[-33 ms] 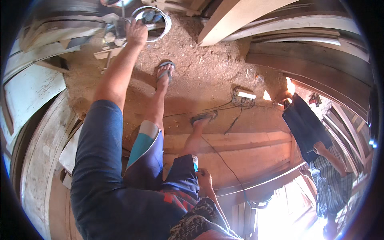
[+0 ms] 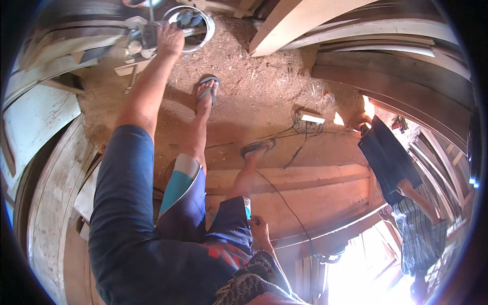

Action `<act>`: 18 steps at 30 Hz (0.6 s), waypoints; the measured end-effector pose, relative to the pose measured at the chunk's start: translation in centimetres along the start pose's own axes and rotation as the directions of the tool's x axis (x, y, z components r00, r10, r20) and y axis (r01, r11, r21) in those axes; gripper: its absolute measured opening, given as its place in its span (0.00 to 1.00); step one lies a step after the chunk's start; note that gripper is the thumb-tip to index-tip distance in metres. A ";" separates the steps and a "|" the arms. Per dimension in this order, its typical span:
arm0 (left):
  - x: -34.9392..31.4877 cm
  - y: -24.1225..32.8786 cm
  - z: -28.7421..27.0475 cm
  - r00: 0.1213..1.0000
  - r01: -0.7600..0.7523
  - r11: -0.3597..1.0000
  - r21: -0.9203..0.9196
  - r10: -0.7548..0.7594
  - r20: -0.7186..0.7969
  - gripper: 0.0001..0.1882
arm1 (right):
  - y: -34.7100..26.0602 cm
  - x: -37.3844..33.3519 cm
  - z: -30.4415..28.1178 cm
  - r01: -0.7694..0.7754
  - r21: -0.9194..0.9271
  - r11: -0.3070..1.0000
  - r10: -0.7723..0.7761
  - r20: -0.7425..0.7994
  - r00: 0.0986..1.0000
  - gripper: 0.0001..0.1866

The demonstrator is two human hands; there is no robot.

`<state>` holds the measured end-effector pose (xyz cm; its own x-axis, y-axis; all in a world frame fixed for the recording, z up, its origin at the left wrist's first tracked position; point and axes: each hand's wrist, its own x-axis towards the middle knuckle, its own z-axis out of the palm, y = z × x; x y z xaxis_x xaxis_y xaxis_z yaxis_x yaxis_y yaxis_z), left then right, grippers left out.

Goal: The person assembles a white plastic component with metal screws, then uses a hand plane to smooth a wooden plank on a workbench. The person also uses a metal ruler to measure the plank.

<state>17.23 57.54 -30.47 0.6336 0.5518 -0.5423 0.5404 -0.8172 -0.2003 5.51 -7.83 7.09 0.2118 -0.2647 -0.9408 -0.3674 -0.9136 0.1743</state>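
My left arm stretches far forward, and my left hand [image 2: 171, 38] is at the left rim of a round white bucket [image 2: 210, 31]. Its fingers curl over the rim side, and what lies under them is hidden. Inside the bucket are dark rounded objects [image 2: 189, 19] that look like tools, too small to name. Just left of the hand are a metal piece [image 2: 149, 34] and wooden blocks [image 2: 134, 48]. My right hand [image 2: 260, 229] rests by the thigh of my dark shorts [image 2: 230, 216], its fingers curled in; anything within them is hidden.
Sawdust covers the dirt floor [image 2: 244, 86]. A power strip [image 2: 311, 118] with tangled black cables lies ahead of my right foot. Timber beams [image 2: 300, 25] stand at upper right, and boards [image 2: 51, 203] line the left. On the right, another person [image 2: 419, 229] holds a dark panel [image 2: 389, 157].
The whole view has shifted very slightly. My left hand stays at the bucket's rim and my right hand by my thigh.
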 end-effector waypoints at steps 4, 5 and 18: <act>3.4 -0.8 2.5 1.000 -0.003 0.999 0.039 0.004 -0.008 0.14 | 1.7 -0.7 0.7 -0.071 0.002 0.997 0.071 -0.003 0.997 0.18; 3.9 -0.6 3.0 1.000 -0.004 0.999 0.040 0.005 -0.016 0.14 | 2.0 -0.6 0.5 -0.102 -0.008 0.995 0.102 -0.012 0.995 0.18; -7.4 -2.2 -10.0 0.993 -0.109 0.945 -0.309 0.119 0.012 0.18 | -6.9 4.1 -2.3 0.225 0.017 0.974 -0.219 -0.173 0.960 0.20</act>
<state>16.90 56.87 -17.80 0.6866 0.4487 -0.5721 0.6123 -0.7811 0.1223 10.95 -3.36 2.67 0.4402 -0.1072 -0.8915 -0.3256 -0.9443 -0.0472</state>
